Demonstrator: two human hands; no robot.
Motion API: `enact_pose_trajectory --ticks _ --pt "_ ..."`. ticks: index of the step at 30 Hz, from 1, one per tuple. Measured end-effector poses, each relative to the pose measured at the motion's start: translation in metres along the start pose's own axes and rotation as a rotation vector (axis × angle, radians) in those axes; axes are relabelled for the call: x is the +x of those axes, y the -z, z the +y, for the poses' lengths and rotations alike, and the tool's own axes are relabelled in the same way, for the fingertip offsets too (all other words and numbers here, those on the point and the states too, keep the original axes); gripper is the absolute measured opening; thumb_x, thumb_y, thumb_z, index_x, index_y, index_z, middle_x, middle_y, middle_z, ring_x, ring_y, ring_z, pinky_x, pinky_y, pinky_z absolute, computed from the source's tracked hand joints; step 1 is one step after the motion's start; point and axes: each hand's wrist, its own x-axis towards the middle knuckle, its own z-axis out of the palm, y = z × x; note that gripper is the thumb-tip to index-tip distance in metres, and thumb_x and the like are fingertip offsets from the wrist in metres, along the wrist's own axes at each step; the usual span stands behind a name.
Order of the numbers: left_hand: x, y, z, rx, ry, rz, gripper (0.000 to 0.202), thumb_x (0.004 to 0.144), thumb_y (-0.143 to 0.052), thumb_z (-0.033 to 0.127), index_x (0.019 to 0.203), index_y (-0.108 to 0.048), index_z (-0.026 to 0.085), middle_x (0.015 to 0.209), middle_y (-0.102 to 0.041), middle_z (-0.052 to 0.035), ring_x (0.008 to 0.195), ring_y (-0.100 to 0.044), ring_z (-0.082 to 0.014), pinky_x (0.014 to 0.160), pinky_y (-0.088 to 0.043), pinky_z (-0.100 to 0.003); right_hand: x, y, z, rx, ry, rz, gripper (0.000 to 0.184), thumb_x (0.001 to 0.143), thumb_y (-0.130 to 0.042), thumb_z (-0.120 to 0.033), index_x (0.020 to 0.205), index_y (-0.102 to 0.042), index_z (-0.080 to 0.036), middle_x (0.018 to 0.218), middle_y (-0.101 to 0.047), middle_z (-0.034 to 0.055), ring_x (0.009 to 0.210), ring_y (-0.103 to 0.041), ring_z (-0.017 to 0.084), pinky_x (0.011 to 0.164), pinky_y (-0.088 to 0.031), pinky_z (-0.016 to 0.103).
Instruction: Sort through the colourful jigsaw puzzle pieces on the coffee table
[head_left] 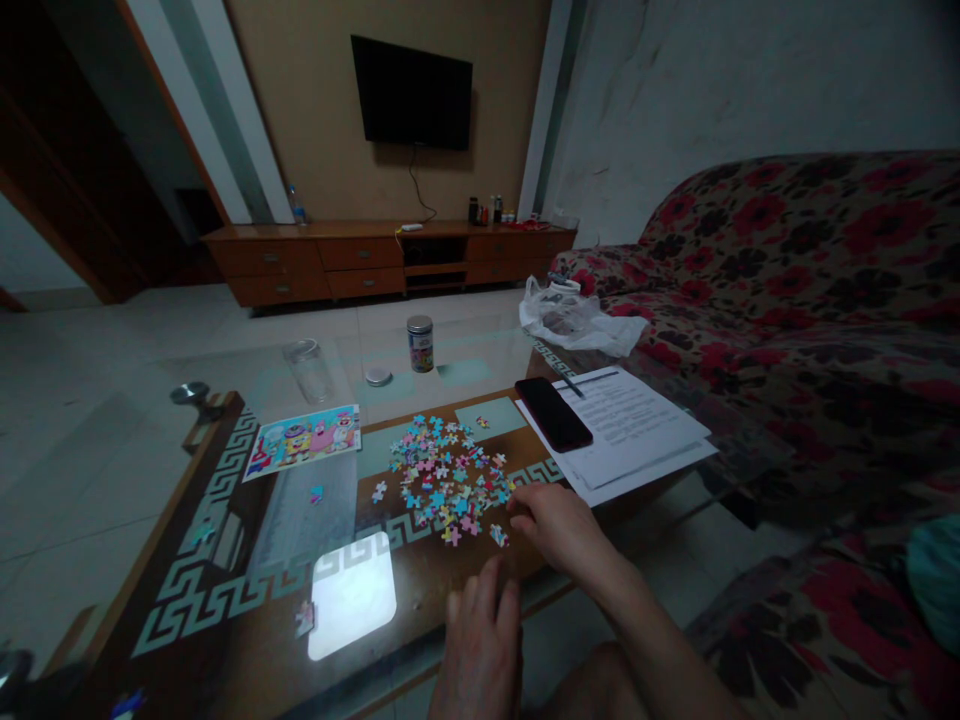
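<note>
Reaching into the puzzle pieces [448, 480] at their four o'clock edge, the right hand [559, 527] has fingers curled, grip unclear; the left hand [480, 645] rests flat, fingers loosely apart, on the worktop [225, 620].

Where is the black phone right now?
In the head view, the black phone lies on the stack of printed papers at the right end of the glass table, beyond the right hand and right of the puzzle pieces.
</note>
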Motion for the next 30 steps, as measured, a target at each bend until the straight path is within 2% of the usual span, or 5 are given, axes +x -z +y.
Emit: enact_pose_trajectory --ticks 5,14,20,24,30 --pt "0.001 0.001 0.002 -0.013 0.011 -0.064 0.055 0.078 -0.037 -0.009 0.121 -0.057 0.02 0.135 -0.053 -0.0119 0.11 -0.057 -0.0256 0.089 -0.05 -0.043 0.0 0.004 -0.017 0.03 -0.044 -0.097 0.007 0.076 -0.066 -0.018 0.082 -0.069 -0.02 0.085 -0.071 0.0043 0.081 -0.065 0.02 0.067 -0.041 0.027" --pt "0.0 0.002 0.001 -0.027 0.035 -0.103 0.057 0.078 -0.033 -0.009 0.119 -0.059 0.021 0.137 -0.052 -0.0109 0.112 -0.057 -0.0253 0.092 -0.049 -0.043 0.004 -0.002 -0.023 -0.048 -0.047 -0.102 0.02 0.075 -0.058 -0.008 0.088 -0.069 -0.019 0.088 -0.071 0.0061 0.085 -0.066 0.021 0.07 -0.043 0.028" --pt "-0.007 0.007 0.002 -0.067 0.024 -0.131 0.05 0.075 -0.046 0.0 0.119 -0.059 0.021 0.14 -0.048 -0.0137 0.114 -0.056 -0.0309 0.091 -0.049 -0.049 0.002 -0.005 -0.019 0.131 0.157 -0.086 0.03 0.077 -0.062 -0.011 0.1 -0.073 -0.028 0.101 -0.073 0.0042 0.096 -0.066 0.021 0.082 -0.048 0.03" --pt "-0.01 0.021 -0.007 -0.12 0.062 -0.16 0.053 0.068 -0.056 0.007 0.12 -0.057 0.019 0.146 -0.039 -0.0187 0.119 -0.051 -0.0382 0.091 -0.049 -0.056 -0.004 -0.003 -0.021 0.191 0.206 -0.149 0.043 0.077 -0.064 -0.011 0.113 -0.068 -0.033 0.105 -0.074 0.0021 0.098 -0.067 0.022 0.086 -0.049 0.032" --pt "0.005 0.065 -0.028 -0.219 0.092 -0.286 0.04 0.083 -0.042 0.014 0.121 -0.054 0.016 0.152 -0.029 -0.017 0.125 -0.048 -0.0316 0.099 -0.046 -0.052 -0.01 0.004 -0.023 0.117 0.204 -0.197 0.05 0.077 -0.067 -0.013 0.121 -0.063 -0.035 0.109 -0.073 0.0035 0.1 -0.067 0.026 0.087 -0.05 0.036"
